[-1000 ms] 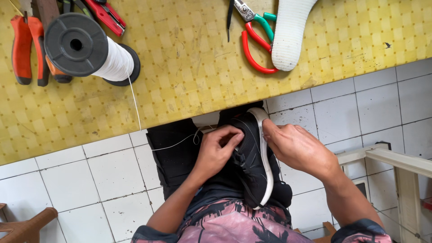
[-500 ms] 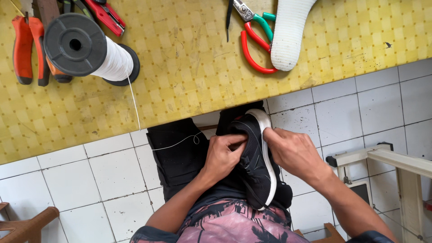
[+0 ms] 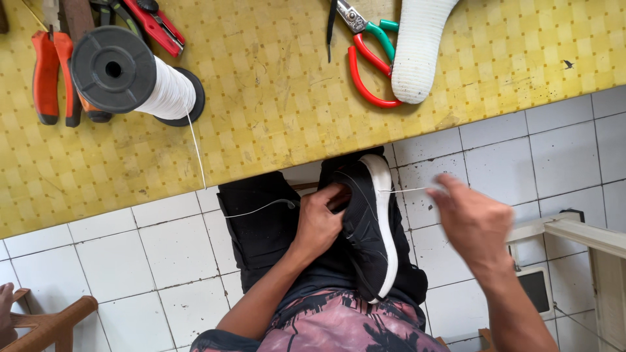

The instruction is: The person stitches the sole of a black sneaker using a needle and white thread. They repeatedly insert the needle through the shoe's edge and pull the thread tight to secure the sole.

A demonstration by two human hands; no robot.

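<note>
White floor tiles below a yellow desk (image 3: 274, 111). Left hand (image 3: 319, 221) clasps the black shoe (image 3: 368, 225) on the lap; right hand (image 3: 473, 221) pinches white thread (image 3: 407, 190) drawn taut from the sole edge. Stitching looks partway done.

Table edge (image 3: 274, 171) hangs right over the shoe (image 3: 368, 228); thread (image 3: 407, 190) crosses the gap, tiled floor (image 3: 561, 156) beside it's open.

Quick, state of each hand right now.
Left hand: closed, gripping the black shoe on the lap.
Right hand: blurred, fingers pinched on the white thread running out from the shoe's white sole.
</note>
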